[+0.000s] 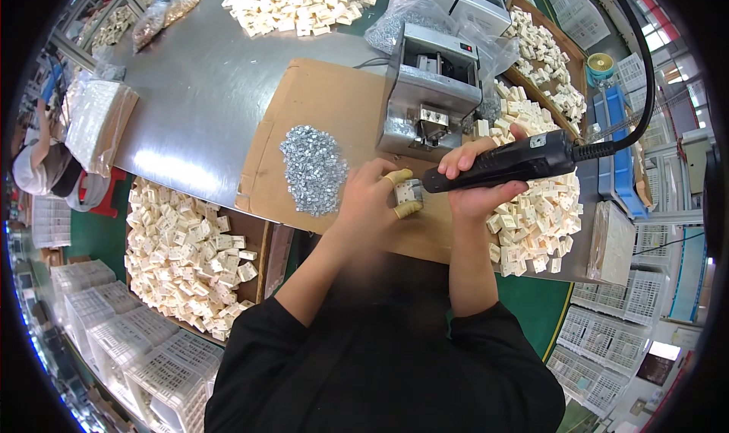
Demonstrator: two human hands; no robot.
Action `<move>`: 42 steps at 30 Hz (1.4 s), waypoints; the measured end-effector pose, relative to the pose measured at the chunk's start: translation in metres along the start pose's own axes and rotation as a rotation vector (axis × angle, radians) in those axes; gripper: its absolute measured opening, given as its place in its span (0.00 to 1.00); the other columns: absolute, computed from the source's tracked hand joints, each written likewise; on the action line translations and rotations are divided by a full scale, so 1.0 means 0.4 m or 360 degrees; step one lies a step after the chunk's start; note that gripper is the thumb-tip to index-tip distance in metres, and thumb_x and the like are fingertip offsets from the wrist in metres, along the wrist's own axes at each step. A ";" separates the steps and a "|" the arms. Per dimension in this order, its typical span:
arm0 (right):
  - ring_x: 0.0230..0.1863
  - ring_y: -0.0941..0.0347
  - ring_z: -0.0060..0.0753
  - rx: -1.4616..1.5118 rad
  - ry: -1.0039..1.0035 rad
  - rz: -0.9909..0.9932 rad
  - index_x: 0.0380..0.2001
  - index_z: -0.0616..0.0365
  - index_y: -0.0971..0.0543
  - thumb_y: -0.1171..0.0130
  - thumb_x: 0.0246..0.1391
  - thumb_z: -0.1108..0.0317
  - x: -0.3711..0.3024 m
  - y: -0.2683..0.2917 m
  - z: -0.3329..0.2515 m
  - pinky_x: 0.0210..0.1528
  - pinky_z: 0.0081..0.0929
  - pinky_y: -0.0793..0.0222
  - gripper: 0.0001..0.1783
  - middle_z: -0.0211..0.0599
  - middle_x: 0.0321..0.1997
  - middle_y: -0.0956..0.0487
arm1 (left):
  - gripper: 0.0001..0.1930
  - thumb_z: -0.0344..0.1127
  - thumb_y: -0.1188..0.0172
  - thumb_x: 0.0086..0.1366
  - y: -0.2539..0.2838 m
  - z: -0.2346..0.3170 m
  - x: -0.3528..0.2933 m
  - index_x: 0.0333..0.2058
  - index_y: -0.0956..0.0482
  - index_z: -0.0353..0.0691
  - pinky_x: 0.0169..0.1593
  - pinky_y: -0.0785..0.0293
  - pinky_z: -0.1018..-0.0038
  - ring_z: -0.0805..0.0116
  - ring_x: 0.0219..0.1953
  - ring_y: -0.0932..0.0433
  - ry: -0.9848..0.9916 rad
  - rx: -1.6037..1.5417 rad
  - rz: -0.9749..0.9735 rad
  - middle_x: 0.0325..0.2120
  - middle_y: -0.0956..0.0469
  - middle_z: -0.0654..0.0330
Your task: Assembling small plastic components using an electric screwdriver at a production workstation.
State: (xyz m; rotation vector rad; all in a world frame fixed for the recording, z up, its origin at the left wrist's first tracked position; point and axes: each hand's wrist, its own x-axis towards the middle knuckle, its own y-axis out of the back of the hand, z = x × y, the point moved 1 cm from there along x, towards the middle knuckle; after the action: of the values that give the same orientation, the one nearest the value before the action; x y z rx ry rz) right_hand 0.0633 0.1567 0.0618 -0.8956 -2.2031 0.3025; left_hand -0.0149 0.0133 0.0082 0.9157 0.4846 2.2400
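Note:
My left hand (366, 205) pinches a small cream plastic part (408, 192) with metal pieces in it, over the cardboard sheet (292, 102). Yellow covers wrap the thumb and one finger of that hand. A black corded electric screwdriver (516, 162) lies nearly level in my right hand (474, 197), fingers curled round its body. Its front end points left, right beside the cream part; I cannot tell whether they touch. Left of my left hand is a heap of small silvery metal pieces (313, 169). Beyond both hands stands a metal machine (433, 83).
Cream plastic parts (535, 220) are heaped to the right, others (300, 4) at the far side of the steel table (190, 91). A box of cream parts (186, 258) sits at lower left. The screwdriver's black cable (647, 76) arcs overhead. White crates (167, 365) are stacked at left.

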 end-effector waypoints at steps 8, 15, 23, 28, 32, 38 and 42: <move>0.18 0.32 0.31 -0.0016 -0.0022 0.0010 0.66 0.46 0.50 0.56 0.51 0.22 -0.005 -0.002 0.011 0.24 0.32 0.27 0.51 0.38 0.22 0.30 | 0.23 0.45 0.24 0.42 -0.003 -0.007 -0.002 0.39 0.16 0.48 0.43 0.31 0.65 0.58 0.37 0.25 0.0025 0.0069 -0.0092 0.35 0.23 0.63; 0.18 0.29 0.33 -0.0012 -0.0069 0.0016 0.62 0.54 0.48 0.47 0.48 0.24 -0.009 -0.020 0.016 0.25 0.32 0.26 0.53 0.40 0.22 0.28 | 0.24 0.47 0.24 0.41 -0.001 -0.005 0.005 0.39 0.16 0.48 0.41 0.32 0.65 0.60 0.34 0.26 -0.0038 0.0140 -0.0081 0.30 0.26 0.63; 0.20 0.26 0.29 -0.0069 -0.0189 -0.0029 0.53 0.67 0.39 0.33 0.43 0.31 -0.004 -0.054 0.027 0.24 0.24 0.30 0.52 0.39 0.22 0.24 | 0.21 0.48 0.27 0.41 0.003 -0.005 0.009 0.34 0.18 0.44 0.41 0.33 0.64 0.61 0.32 0.26 -0.0190 0.0238 -0.0105 0.26 0.29 0.63; 0.19 0.27 0.27 -0.0051 -0.0219 -0.0047 0.53 0.68 0.38 0.34 0.44 0.31 -0.005 -0.044 0.037 0.23 0.22 0.30 0.52 0.39 0.22 0.23 | 0.23 0.46 0.27 0.42 -0.011 -0.012 0.003 0.37 0.18 0.40 0.45 0.34 0.61 0.63 0.36 0.26 -0.0249 0.0375 -0.0149 0.28 0.30 0.63; 0.20 0.27 0.27 -0.0063 -0.0253 -0.0089 0.48 0.68 0.33 0.34 0.44 0.31 -0.004 -0.055 0.037 0.22 0.22 0.32 0.48 0.38 0.22 0.24 | 0.22 0.47 0.28 0.44 -0.020 -0.015 -0.006 0.36 0.19 0.40 0.46 0.34 0.60 0.63 0.34 0.26 -0.0275 0.0422 -0.0055 0.27 0.31 0.63; 0.17 0.30 0.32 -0.0237 -0.0309 -0.0174 0.50 0.59 0.40 0.37 0.42 0.26 0.005 -0.066 0.030 0.21 0.26 0.31 0.51 0.40 0.20 0.27 | 0.18 0.48 0.31 0.48 -0.041 0.008 -0.011 0.30 0.20 0.41 0.46 0.35 0.59 0.63 0.30 0.26 -0.0269 0.0600 0.0042 0.26 0.32 0.62; 0.17 0.30 0.30 -0.0328 -0.0291 -0.0152 0.49 0.61 0.40 0.39 0.43 0.25 0.013 -0.085 0.022 0.21 0.25 0.31 0.51 0.40 0.19 0.28 | 0.12 0.42 0.34 0.48 -0.054 0.021 -0.021 0.25 0.23 0.41 0.47 0.37 0.59 0.64 0.29 0.25 -0.0181 0.0658 0.0082 0.26 0.32 0.61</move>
State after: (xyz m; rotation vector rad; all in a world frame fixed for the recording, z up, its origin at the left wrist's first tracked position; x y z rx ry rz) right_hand 0.0373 0.1361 0.0738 -0.8982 -2.4721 0.1166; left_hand 0.0049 0.0236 -0.0019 1.2668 0.9010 2.1555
